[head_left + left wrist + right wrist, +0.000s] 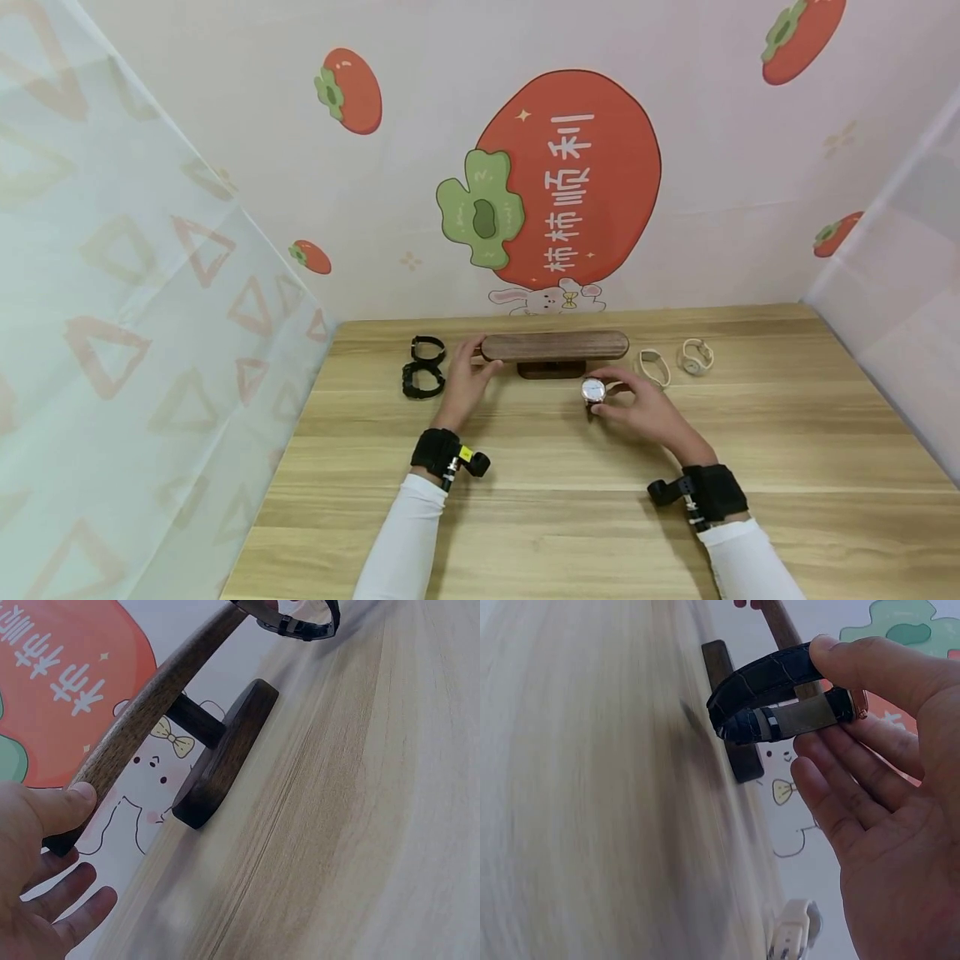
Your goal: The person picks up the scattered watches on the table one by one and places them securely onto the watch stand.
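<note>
A dark wooden watch stand (555, 345), a rounded bar on a short post and base, stands near the back of the table. My left hand (467, 385) pinches the bar's left end, thumb on the near side and the other fingers behind or below. In my right hand (643, 408) is a wristwatch (593, 390) with a pale round dial, held up just in front of the stand's right end. The right wrist view shows its dark leather strap (761, 679) closed in a loop, pinched by thumb and fingers. The strap is apart from the bar.
Left of the stand lie two black watches, one (428, 350) behind the other (423, 381). On the right are a pale band (655, 367) and a cream watch (696, 357). A printed wall (405, 208) rises directly behind the table (540, 517).
</note>
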### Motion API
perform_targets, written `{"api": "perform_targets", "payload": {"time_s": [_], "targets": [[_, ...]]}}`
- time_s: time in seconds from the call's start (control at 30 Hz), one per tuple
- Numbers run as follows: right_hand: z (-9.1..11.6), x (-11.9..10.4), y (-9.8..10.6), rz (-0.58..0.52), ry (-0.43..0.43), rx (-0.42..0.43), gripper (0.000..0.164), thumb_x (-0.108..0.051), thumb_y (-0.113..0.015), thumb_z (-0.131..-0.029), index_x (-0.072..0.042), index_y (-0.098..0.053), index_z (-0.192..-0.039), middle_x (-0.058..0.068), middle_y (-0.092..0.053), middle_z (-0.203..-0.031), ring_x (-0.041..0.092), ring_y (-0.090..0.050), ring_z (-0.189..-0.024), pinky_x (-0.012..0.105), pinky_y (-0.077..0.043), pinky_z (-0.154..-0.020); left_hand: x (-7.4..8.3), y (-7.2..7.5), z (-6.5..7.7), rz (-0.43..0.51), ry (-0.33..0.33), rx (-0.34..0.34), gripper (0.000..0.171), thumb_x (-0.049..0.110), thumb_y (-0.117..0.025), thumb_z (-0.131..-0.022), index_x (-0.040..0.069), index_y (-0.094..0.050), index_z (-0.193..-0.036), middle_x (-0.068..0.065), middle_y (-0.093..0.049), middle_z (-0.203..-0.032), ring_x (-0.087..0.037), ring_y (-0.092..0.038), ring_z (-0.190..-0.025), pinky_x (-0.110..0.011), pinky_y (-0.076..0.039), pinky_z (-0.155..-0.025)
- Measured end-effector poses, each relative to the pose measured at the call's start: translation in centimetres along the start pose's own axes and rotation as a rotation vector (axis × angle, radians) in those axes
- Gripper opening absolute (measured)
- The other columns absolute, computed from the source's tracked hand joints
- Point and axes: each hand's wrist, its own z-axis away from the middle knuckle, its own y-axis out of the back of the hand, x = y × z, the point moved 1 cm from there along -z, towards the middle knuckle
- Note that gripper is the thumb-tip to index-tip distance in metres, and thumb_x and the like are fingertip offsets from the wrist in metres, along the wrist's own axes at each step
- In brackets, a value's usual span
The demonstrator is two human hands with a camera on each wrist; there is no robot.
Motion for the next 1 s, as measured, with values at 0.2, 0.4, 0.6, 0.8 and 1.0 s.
{"api": "perform_targets", "payload": {"time_s": [0.2,0.4,0.6,0.8,1.0], "targets": [[0.5,0.8,0.8,0.015,0.021,0.049,0.053,-0.005,-0.088,-0.088,-0.002,-0.068,-0.137,0.018,-0.069,-0.136,0.030,-0.072,-0.108,0.053,-0.059,-0.102,-0.3,-0.1,-0.1,-0.004,-0.014,-0.008,0.064,0.022,-0.074,-0.102,0.008,-0.047,-0.159,-0.020,-0.046,-0.156,-0.036,-0.055,-0.137,-0.049,-0.057,-0.109],[0.8,1.4,1.5,0.020,0.045,0.081,0.058,0.000,-0.086,-0.088,0.003,-0.064,-0.141,0.019,-0.069,-0.133,0.032,-0.071,-0.108,0.053,-0.058,-0.103,-0.4,-0.1,0.0,0.010,-0.010,-0.012,0.065,0.022,-0.073,-0.103,0.008,-0.046,-0.160,-0.021,-0.046,-0.155,-0.036,-0.056,-0.135,-0.049,-0.057,-0.108],[0.7,1.5,2.6,0.050,0.068,0.102,0.053,0.001,-0.087,-0.087,0.001,-0.066,-0.136,0.017,-0.071,-0.125,0.029,-0.071,-0.107,0.057,-0.059,-0.100,-0.3,0.0,0.2,0.007,-0.022,-0.013,0.064,0.023,-0.072,-0.104,0.008,-0.046,-0.160,-0.020,-0.046,-0.156,-0.036,-0.057,-0.134,-0.049,-0.057,-0.107],[0.2,1.7,4.0,0.062,0.041,0.081,0.051,-0.001,-0.084,-0.090,0.001,-0.065,-0.137,0.021,-0.068,-0.130,0.037,-0.069,-0.113,0.062,-0.058,-0.100,-0.2,0.1,0.3,0.007,-0.032,-0.005,0.064,0.023,-0.073,-0.103,0.009,-0.047,-0.160,-0.021,-0.046,-0.157,-0.037,-0.059,-0.130,-0.049,-0.058,-0.105],[-0.1,1.6,5.1,0.081,0.020,0.076,0.053,-0.002,-0.083,-0.092,0.001,-0.062,-0.141,0.023,-0.067,-0.134,0.044,-0.070,-0.113,0.064,-0.056,-0.102,-0.2,0.0,0.2,0.000,-0.034,-0.001,0.064,0.022,-0.073,-0.103,0.008,-0.047,-0.160,-0.022,-0.046,-0.157,-0.039,-0.060,-0.129,-0.050,-0.058,-0.105]]}}
